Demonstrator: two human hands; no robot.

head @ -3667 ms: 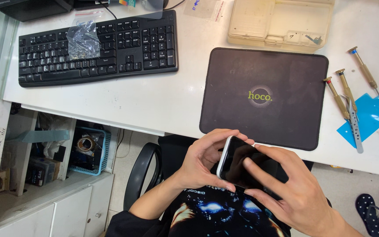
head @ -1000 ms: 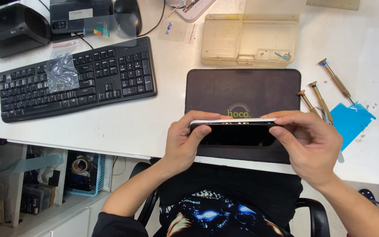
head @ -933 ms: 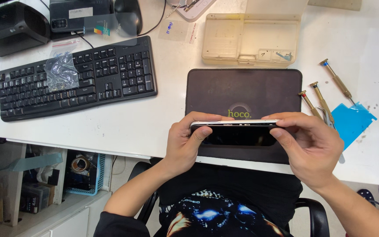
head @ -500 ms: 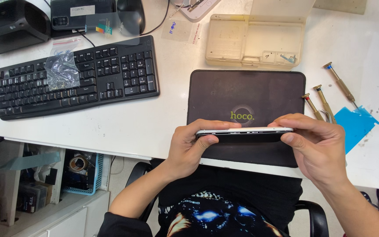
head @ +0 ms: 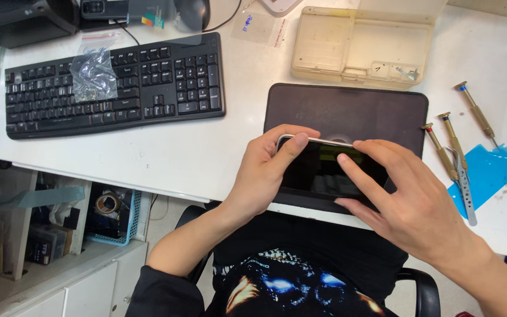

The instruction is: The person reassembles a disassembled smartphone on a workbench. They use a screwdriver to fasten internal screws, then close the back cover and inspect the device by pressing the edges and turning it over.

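Observation:
A dark-screened smartphone [head: 324, 170] with a silver rim lies sideways in my hands above the front edge of a dark work mat [head: 347, 108]. My left hand [head: 263, 173] grips its left end, the thumb lying over the top left corner. My right hand [head: 403, 199] covers the right end, and its index finger rests on the glass. The screen faces up toward me and is unlit.
On the white desk [head: 206, 158] a black keyboard [head: 118, 85] carries a clear plastic bag [head: 93, 76]. A beige parts box [head: 359, 44] stands behind the mat. Three screwdrivers [head: 453, 138], tweezers [head: 463, 185] and a blue film [head: 488, 170] lie at the right. Shelves with clutter sit below left.
The phone was held edge-on between both hands. It has tilted so its screen now faces up, and my right index finger has come onto the glass.

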